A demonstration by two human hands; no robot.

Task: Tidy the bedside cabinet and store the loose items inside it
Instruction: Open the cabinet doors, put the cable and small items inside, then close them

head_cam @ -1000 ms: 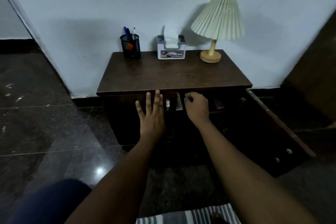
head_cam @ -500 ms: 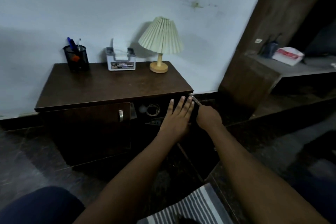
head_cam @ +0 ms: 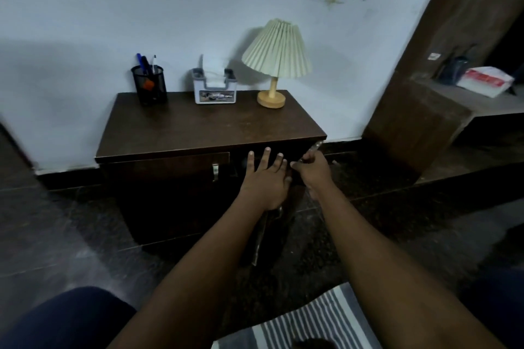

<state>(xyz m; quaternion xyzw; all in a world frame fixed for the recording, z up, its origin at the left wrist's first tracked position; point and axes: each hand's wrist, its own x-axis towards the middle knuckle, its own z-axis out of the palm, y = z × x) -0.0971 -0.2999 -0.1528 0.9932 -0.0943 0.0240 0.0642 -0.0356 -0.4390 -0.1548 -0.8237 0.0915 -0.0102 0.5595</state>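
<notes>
The dark wooden bedside cabinet [head_cam: 198, 133] stands against the wall. Its left door [head_cam: 170, 178] is closed, with a small metal handle. The right door [head_cam: 262, 232] is ajar, its pale edge slanting toward me. My left hand [head_cam: 265, 181] lies flat on that door with fingers spread. My right hand [head_cam: 313, 170] curls round the door's top edge near the cabinet's right corner. On top stand a black mesh pen holder [head_cam: 149, 85], a tissue box [head_cam: 215, 91] and a pleated-shade lamp [head_cam: 276, 62]. The inside is hidden.
A brown ledge [head_cam: 442, 99] at the right carries a white and red packet [head_cam: 486, 81] and a dark bag. A striped mat [head_cam: 309, 323] lies on the dark glossy floor in front of me. My knee shows at the lower left.
The right door has swung in from wide open to nearly closed. My left hand left the left door and now presses the right one. My right hand moved along with the door.
</notes>
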